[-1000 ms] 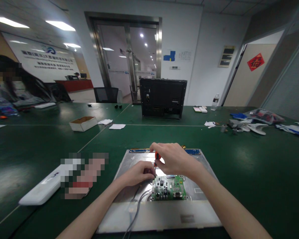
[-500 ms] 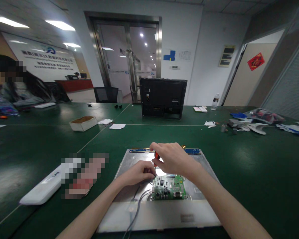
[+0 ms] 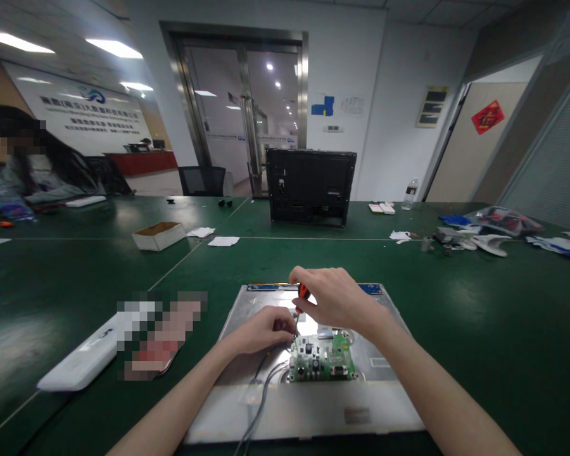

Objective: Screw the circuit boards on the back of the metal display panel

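Note:
My right hand (image 3: 331, 296) is closed around a screwdriver (image 3: 303, 291) with a red and black handle. The shaft points down to the upper left corner of a green circuit board (image 3: 322, 360). At that same corner my left hand (image 3: 268, 329) is closed, its fingertips beside the screwdriver's tip; whatever they pinch is too small to make out. The board lies on the back of a silver display panel (image 3: 323, 405), flat in front of me. Grey cables (image 3: 265, 396) run from the board's left side toward the near edge.
A white power bank-like block (image 3: 83, 361) and a partly blurred pinkish object (image 3: 164, 345) lie left of the panel. Beyond stand a black monitor housing (image 3: 312, 187) and an open box (image 3: 159, 236). Loose parts (image 3: 456, 237) lie at right. Another person (image 3: 42, 164) sits at far left.
My right hand has risen slightly and shifted a little to the right, with the screwdriver's handle leaning more to the right. My left hand stays at the board's corner.

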Tool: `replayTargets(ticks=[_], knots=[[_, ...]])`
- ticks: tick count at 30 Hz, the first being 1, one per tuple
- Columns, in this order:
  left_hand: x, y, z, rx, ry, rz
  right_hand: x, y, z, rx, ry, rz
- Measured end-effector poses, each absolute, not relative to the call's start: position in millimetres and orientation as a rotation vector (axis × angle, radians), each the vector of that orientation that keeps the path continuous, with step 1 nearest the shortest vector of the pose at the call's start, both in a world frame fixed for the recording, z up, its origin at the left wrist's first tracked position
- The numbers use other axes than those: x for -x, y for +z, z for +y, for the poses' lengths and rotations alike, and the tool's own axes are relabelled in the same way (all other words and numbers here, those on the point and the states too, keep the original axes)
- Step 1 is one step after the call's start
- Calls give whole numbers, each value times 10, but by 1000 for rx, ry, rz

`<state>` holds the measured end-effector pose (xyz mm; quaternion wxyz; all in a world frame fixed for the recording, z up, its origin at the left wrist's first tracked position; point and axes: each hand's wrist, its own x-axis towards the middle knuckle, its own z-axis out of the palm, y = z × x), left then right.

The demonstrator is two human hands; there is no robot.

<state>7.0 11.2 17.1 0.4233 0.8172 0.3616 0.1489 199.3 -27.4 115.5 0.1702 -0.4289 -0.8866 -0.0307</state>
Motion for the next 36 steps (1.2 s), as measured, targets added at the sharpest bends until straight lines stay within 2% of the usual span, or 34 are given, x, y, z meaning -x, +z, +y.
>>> replayTargets(ticks=[13,28,36], knots=[[-3,54,226,-2282,681,1160,-2139,1258,-224,1270,-82,-2439],[-138,-30,194,-2443,668,1205,-2133,1216,-195,1251,-76,-2466],[-21,151,176,-2390,511,1250,-2216,1264,-218,1272,-86,-2440]])
